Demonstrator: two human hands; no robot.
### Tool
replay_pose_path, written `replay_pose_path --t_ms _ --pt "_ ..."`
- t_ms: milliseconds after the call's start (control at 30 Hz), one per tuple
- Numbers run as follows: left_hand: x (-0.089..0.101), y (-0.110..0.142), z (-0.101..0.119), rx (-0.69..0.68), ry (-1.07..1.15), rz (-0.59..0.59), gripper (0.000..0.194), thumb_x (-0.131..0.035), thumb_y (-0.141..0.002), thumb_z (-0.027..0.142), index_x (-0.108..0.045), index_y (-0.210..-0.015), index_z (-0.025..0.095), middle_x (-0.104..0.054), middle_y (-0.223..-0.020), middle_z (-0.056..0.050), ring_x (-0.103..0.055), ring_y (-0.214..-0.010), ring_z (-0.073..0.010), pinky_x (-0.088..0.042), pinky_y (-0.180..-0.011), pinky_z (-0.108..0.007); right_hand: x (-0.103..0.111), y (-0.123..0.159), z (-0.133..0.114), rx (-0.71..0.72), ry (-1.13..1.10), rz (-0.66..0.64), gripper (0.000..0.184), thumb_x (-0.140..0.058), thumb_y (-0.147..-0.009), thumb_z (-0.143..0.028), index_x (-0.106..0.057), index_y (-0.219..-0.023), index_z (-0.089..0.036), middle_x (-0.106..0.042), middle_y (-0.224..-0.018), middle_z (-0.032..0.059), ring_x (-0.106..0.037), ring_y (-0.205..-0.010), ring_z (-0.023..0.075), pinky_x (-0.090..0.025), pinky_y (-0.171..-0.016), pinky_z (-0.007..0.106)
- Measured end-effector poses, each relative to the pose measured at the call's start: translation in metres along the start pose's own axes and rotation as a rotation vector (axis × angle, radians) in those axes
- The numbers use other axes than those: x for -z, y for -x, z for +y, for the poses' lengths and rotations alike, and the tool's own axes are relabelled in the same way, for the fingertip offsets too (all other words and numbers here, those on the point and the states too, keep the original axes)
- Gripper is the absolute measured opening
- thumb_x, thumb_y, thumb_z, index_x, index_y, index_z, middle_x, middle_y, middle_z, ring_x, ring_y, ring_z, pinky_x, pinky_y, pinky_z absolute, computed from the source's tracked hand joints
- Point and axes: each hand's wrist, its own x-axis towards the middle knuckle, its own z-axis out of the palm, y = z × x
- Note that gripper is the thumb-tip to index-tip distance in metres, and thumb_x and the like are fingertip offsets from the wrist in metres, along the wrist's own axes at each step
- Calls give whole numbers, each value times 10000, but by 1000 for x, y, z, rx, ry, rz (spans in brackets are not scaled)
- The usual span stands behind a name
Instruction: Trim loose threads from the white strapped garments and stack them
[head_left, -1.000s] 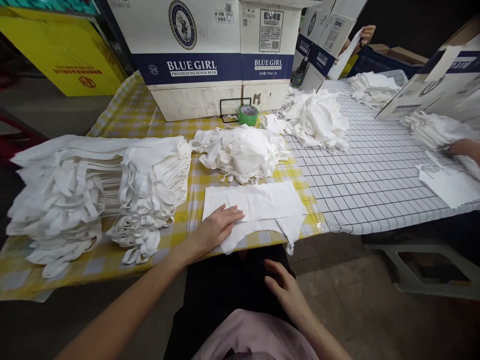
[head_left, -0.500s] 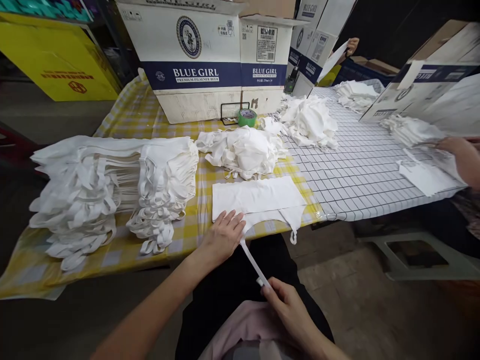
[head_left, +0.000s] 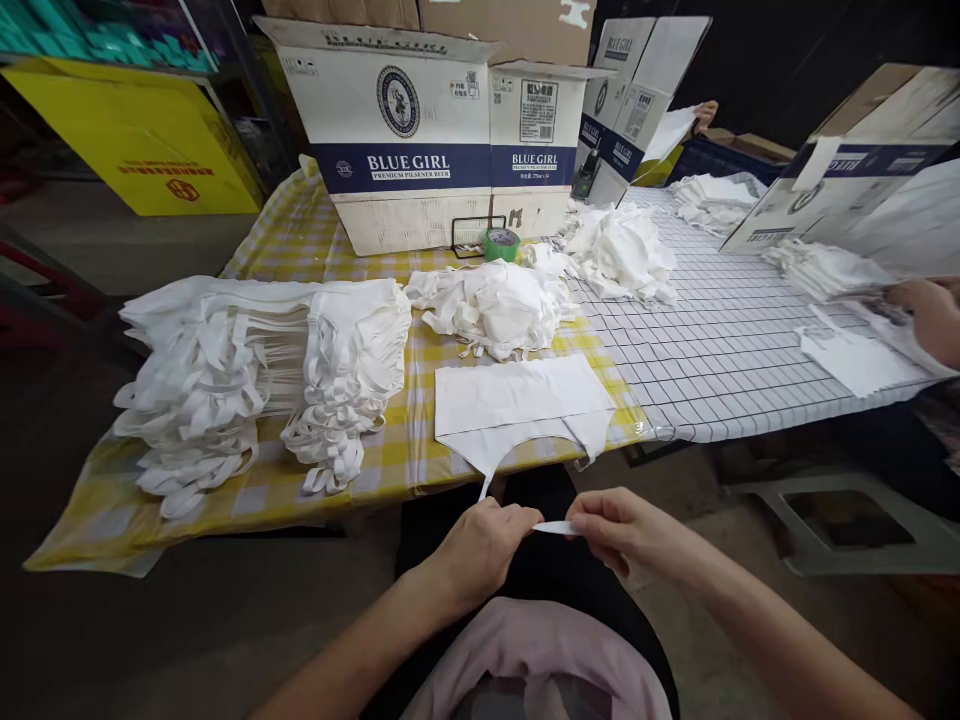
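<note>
A white strappy garment [head_left: 517,400] lies folded over at the table's front edge, its straps toward me. One narrow strap [head_left: 553,527] runs down off the edge to my hands above my lap. My left hand [head_left: 484,550] is closed around the strap. With thumb and fingers, my right hand [head_left: 619,530] pinches it a little further right, so a short white stretch shows between the two hands. To the left stands a thick stack of white garments [head_left: 352,340] with looped straps hanging forward. Behind the folded piece is a crumpled white heap [head_left: 499,305].
White Blue Girl cartons [head_left: 420,165] stand at the back, with green tape [head_left: 501,244] before them. Another white heap [head_left: 619,250] lies on the checked cloth. At right, a co-worker's hand [head_left: 930,310] is beside white garments [head_left: 862,355]. A stool [head_left: 825,515] stands below.
My left hand has come off the garment's fabric, down onto the strap, and closed. My right hand has risen and moved right, still pinching the strap. The view has shifted slightly left.
</note>
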Motion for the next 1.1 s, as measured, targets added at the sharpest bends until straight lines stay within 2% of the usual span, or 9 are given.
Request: replay_pose_path --t_ms 267,367,433,567,633,733,933,1000,1100 --pt "21 -20 14 87 241 119 269 -507 -849 294 -529 -1090 177 -641 -957 -44 -572 -917 -182 -297 -990 -389 6 -16 -21 78 -179 -33 195 -508 -842 -378 -477 -901 -194 -482 -482 -70 -367 -364 54 -266 -378 164" --pt "19 -31 22 191 443 185 289 -372 -906 339 -568 -785 164 -602 -678 -21 -578 -695 -157 -414 -796 -324 3 -27 -25 118 -378 -27 209 -509 -840 -373 -480 -932 -187 -605 -634 -6 -469 -408 64 -346 -426 183" --pt "18 -33 21 321 748 171 356 -325 -912 395 -538 -745 163 -517 -526 8 -553 -541 -140 -419 -593 -262 3 -31 -25 199 -432 110 242 -490 -849 -364 -482 -1015 -188 -645 -848 56 -550 -525 88 -428 -523 221" --pt "22 -31 15 447 1352 108 366 -355 -891 448 -514 -765 144 -408 -414 62 -519 -388 -113 -349 -448 -195 1 -37 -14 462 15 529 268 -444 -877 -289 -481 -1134 -225 -585 -959 54 -550 -660 117 -459 -652 270" --pt "25 -30 12 455 1445 102 355 -386 -882 440 -521 -765 134 -421 -413 62 -517 -375 -106 -341 -439 -186 -5 -44 -5 555 361 554 309 -436 -873 -226 -483 -1178 -241 -562 -939 49 -531 -678 124 -452 -653 265" --pt "28 -29 12 456 1479 65 350 -397 -880 434 -526 -763 130 -444 -410 54 -515 -361 -105 -330 -425 -183 -13 -59 8 653 663 483 388 -438 -861 -175 -451 -1244 -232 -553 -955 64 -540 -743 142 -452 -648 251" --pt "32 -29 18 470 1475 -16 355 -349 -896 432 -511 -758 148 -438 -393 51 -504 -351 -116 -324 -417 -195 -18 -83 14 757 777 563 212 -428 -879 -190 -589 -1017 -202 -575 -809 47 -535 -716 151 -430 -656 258" --pt "38 -30 14 438 1301 23 407 -279 -917 427 -533 -755 154 -483 -448 24 -544 -434 -131 -388 -485 -229 -17 -86 11 770 735 557 179 -444 -869 -199 -604 -950 -198 -584 -790 46 -540 -710 155 -426 -653 262" --pt "47 -35 -10 383 660 302 325 -357 -906 387 -589 -835 171 -614 -783 -50 -589 -805 -187 -428 -776 -329 -12 -90 2 654 471 568 131 -458 -861 -232 -583 -851 -196 -586 -710 22 -544 -642 143 -424 -609 252"
